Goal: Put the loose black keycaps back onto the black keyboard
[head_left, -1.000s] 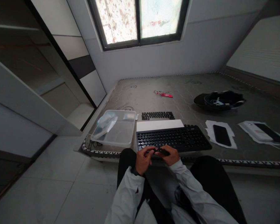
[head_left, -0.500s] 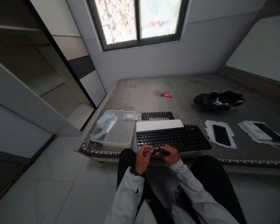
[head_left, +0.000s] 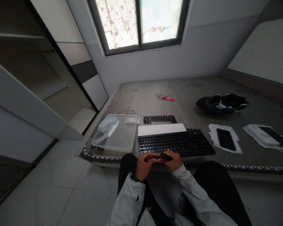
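Both my hands meet just in front of the black keyboard point(head_left: 176, 142), over the mattress edge. My right hand point(head_left: 175, 161) is closed around a small dark elongated object point(head_left: 166, 156), whose exact kind I cannot make out. My left hand point(head_left: 143, 166) pinches a small black piece point(head_left: 157, 156) against the near end of that object; it is too small to name. The keyboard's left part shows bare key positions. Behind it, rows of loose black keycaps point(head_left: 159, 119) lie on the mattress, with a white strip point(head_left: 162, 129) between them and the keyboard.
Left of the keyboard stands a clear plastic box point(head_left: 135, 133) with a crumpled plastic bag point(head_left: 108, 129) inside. To the right lie a phone point(head_left: 226, 139) on a white cloth, a white device point(head_left: 264, 135) beside another phone, and a dark cap point(head_left: 205, 105). A red packet point(head_left: 168, 98) lies farther back.
The camera view has tilted slightly, so everything sits a little lower. My hands stay together, with the fingers shifted a little around the small dark object.
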`<state>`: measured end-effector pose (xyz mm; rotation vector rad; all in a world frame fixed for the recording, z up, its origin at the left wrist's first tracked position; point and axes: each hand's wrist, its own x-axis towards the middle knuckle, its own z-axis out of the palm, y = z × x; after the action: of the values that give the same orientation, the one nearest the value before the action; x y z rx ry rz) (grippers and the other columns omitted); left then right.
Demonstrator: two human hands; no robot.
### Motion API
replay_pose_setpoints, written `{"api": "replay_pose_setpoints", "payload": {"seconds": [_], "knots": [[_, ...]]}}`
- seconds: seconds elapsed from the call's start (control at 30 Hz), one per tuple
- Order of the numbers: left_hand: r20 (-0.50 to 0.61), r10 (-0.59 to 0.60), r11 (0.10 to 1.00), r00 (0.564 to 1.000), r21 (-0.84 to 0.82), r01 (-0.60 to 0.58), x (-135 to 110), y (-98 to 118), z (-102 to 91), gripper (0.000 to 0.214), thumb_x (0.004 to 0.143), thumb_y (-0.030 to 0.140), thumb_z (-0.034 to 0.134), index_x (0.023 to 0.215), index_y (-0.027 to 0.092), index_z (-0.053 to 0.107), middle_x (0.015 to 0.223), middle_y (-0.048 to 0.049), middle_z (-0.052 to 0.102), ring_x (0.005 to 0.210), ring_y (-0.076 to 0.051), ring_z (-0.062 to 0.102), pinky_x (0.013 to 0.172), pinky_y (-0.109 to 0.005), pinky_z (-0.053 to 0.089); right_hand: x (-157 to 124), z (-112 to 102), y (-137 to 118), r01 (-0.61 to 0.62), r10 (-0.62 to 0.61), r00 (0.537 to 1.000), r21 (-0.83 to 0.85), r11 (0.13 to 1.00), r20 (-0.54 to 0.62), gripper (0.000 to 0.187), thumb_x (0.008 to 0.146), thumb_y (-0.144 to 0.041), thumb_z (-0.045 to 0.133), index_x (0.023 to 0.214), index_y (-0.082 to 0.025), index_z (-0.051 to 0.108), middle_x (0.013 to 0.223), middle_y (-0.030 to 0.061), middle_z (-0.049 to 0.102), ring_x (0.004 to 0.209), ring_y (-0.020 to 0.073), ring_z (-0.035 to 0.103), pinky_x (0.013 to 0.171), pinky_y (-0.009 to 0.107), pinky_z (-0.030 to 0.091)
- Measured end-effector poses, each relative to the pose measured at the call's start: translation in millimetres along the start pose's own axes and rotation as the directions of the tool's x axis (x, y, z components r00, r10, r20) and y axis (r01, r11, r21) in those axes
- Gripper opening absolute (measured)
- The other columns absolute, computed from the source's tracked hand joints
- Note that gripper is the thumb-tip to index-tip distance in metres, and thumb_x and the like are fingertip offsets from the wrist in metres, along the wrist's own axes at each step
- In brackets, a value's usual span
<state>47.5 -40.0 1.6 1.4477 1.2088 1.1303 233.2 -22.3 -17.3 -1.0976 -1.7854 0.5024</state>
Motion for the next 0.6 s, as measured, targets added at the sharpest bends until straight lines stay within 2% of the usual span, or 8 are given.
{"api": "replay_pose_setpoints", "payload": {"seconds": [0.17, 0.33, 0.47, 0.6], "knots": [[-0.010, -0.028, 1.000, 1.000, 0.000, 0.028, -1, 2, -0.9, 0.024, 0.072, 0.038, 0.073, 0.083, 0.017, 0.072, 0.066, -0.0003, 0.066, 0.053, -0.009, 0.051, 0.051, -0.020, 0.038, 2, -1, -4, -0.005, 0.005, 1.000, 0.014, 1.000, 0.027, 0.040, 0.076, -0.060, 0.065, 0.078, -0.021, 0.072, 0.067, 0.0061, 0.067, 0.061, 0.0202, 0.064, 0.057, 0.030, 0.052], [0.031, -0.093, 0.995, 0.995, -0.023, 0.094, -3, 2, -1.6, 0.029, 0.071, 0.042, 0.074, 0.084, 0.016, 0.069, 0.052, 0.0045, 0.055, 0.044, -0.007, 0.045, 0.045, -0.018, 0.034, 7, -5, -12, 0.044, -0.046, 0.999, 0.058, 0.997, 0.030, 0.034, 0.080, -0.056, 0.064, 0.080, -0.023, 0.073, 0.070, 0.0048, 0.071, 0.062, 0.0191, 0.066, 0.058, 0.029, 0.052], [0.032, -0.096, 0.995, 0.995, 0.003, 0.096, -3, 5, -1.6, 0.030, 0.071, 0.041, 0.074, 0.084, 0.015, 0.068, 0.046, 0.0065, 0.050, 0.040, -0.006, 0.042, 0.043, -0.017, 0.032, 10, -6, -16, 0.078, -0.080, 0.997, 0.079, 0.994, 0.025, 0.031, 0.082, -0.053, 0.063, 0.079, -0.024, 0.073, 0.068, 0.0031, 0.072, 0.059, 0.0182, 0.065, 0.058, 0.029, 0.051], [0.022, -0.040, 0.993, 0.999, 0.112, 0.037, -2, 7, -3.5, 0.027, 0.072, 0.039, 0.073, 0.086, 0.015, 0.071, 0.053, 0.0024, 0.058, 0.045, -0.007, 0.046, 0.044, -0.017, 0.035, 10, -5, -14, 0.051, -0.052, 0.999, 0.045, 0.998, 0.016, 0.032, 0.082, -0.054, 0.062, 0.074, -0.025, 0.072, 0.065, 0.0027, 0.071, 0.059, 0.0182, 0.064, 0.058, 0.029, 0.049]]}}
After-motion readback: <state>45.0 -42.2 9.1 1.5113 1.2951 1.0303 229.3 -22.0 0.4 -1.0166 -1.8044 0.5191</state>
